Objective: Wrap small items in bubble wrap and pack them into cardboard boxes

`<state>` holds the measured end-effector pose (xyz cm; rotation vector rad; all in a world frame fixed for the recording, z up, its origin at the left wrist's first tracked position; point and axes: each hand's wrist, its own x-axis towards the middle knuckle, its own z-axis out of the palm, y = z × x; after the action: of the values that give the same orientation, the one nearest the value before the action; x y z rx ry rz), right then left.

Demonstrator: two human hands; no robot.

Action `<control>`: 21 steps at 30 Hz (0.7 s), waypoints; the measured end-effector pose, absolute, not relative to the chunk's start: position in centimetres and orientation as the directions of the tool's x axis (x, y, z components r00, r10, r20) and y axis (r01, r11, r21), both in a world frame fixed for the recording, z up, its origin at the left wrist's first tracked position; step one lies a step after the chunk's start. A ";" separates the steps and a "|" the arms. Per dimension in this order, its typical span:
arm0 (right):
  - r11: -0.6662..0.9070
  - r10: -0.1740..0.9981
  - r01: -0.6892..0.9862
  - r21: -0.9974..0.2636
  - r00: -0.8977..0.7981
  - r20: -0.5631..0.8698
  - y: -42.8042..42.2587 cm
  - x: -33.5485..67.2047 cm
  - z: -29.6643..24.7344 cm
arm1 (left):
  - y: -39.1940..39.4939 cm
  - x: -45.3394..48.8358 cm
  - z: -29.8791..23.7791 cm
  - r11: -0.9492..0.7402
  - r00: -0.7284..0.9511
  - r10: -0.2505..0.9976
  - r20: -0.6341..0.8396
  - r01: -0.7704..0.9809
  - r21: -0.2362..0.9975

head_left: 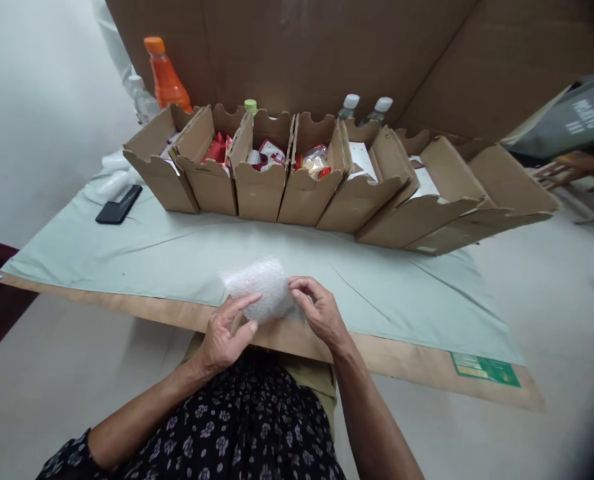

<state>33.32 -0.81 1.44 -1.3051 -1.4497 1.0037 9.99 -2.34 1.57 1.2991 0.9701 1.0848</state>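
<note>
A pale green sheet (pixel 177 253) covered a board table (pixel 401 357) beside a white wall (pixel 27 100) at left, with a large cardboard panel (pixel 301 53) behind. Open cardboard bins (pixel 307 193) lined the far side, and a black phone (pixel 119 203) lay at far left. At the near edge, the bubble-wrap bundle (pixel 261 287) was gripped between both hands: the left hand (pixel 221 340) clasped its near-left side, and the right hand (pixel 321 313) pinched its right edge.
</note>
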 end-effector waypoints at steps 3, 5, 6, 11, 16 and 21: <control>0.078 0.993 0.117 -0.990 -0.094 0.068 -0.9 32.6 1.4 | -3.0 10.3 1.5 0.013 0.255 0.966 0.026 -0.149 0.989; 0.023 0.987 0.040 -0.999 -0.159 0.016 -0.8 31.8 1.3 | -3.1 10.7 1.2 0.114 0.248 0.968 -0.046 -0.267 0.957; -0.012 0.984 0.021 -1.000 -0.180 -0.015 -0.8 31.4 1.3 | -3.0 10.8 1.0 0.163 0.241 0.967 -0.087 -0.317 0.934; -0.152 0.939 0.079 -0.985 -0.301 -0.169 -1.4 30.8 1.8 | -1.3 10.3 0.7 0.356 0.215 0.934 -0.285 -0.503 0.788; -0.190 0.854 0.216 -0.958 -0.445 -0.270 -2.2 32.5 2.9 | 1.3 8.5 0.9 0.325 0.158 0.945 -0.285 -0.529 0.784; -0.112 0.871 0.305 -0.946 -0.428 -0.241 -2.2 34.6 3.3 | 2.8 7.2 1.2 0.251 0.074 0.965 -0.253 -0.552 0.795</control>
<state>34.56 -2.19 3.28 -1.2955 -1.6894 1.5684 7.17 2.83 1.25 0.5843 0.8862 1.2407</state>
